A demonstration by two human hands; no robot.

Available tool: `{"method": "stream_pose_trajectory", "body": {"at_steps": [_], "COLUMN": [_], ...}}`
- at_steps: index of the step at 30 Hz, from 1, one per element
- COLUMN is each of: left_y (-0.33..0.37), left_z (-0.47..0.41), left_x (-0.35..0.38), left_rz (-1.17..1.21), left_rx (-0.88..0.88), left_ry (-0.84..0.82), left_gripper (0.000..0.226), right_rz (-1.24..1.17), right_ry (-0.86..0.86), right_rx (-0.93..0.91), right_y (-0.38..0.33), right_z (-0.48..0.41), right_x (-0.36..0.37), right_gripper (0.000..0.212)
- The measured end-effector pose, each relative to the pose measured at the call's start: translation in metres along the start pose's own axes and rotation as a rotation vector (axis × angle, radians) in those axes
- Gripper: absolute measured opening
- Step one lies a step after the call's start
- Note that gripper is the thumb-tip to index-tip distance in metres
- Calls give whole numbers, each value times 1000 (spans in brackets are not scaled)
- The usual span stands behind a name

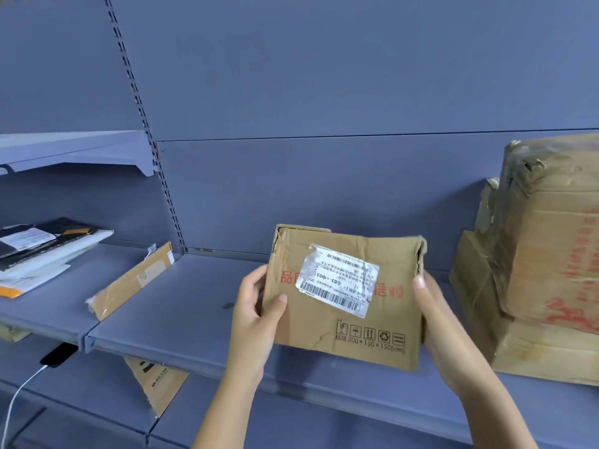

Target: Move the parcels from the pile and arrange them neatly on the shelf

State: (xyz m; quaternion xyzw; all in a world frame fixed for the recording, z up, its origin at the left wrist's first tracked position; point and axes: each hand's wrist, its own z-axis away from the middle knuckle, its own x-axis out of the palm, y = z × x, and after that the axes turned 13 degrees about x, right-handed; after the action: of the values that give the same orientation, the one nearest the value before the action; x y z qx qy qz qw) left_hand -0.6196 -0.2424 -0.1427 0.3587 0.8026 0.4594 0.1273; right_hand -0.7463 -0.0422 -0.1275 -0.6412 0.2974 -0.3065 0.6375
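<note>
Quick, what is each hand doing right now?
Left hand: closed on the left edge of the cardboard box.
Right hand: closed on the box's right edge.

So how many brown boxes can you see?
5: one box held in both hands, two stacked at right, one flat on the shelf, one below. More may be hidden at right.

Blue-grey metal shelving fills the view, its flat back panel split by a slotted upright. A higher shelf juts out left. Light is even and dim.
</note>
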Motion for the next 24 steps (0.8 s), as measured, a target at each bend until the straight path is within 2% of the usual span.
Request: {"method": "stream_pose_trajectory", "body": {"at_steps": [2,9,13,18,21,24], "left_y": [-1,-4,9,7,0,-1], "left_z": [-2,-13,-45,-69,-67,-66], "left_x": [-3,-10,-15,0,7,7], "left_rz": [-22,-49,-40,-83,-36,-16], "left_rx": [11,-45,-110,-120,-151,-142], "left_ry": [-15,-58,-128,-274,-215,-200], "left_gripper": [47,40,55,26,13,12], "right_rz": [3,-19,-55,-87,-91,-98], "right_ry": [-53,-33,-55,-69,-68,-50], "right_rx": [10,20,30,34,32,34], "right_y": [5,18,24,25,27,28], "right_z": [-2,-14,-13,-12,-13,-14], "right_x": [3,2,0,-3,-3,0], "right_gripper": [75,72,73,72,72,72]}}
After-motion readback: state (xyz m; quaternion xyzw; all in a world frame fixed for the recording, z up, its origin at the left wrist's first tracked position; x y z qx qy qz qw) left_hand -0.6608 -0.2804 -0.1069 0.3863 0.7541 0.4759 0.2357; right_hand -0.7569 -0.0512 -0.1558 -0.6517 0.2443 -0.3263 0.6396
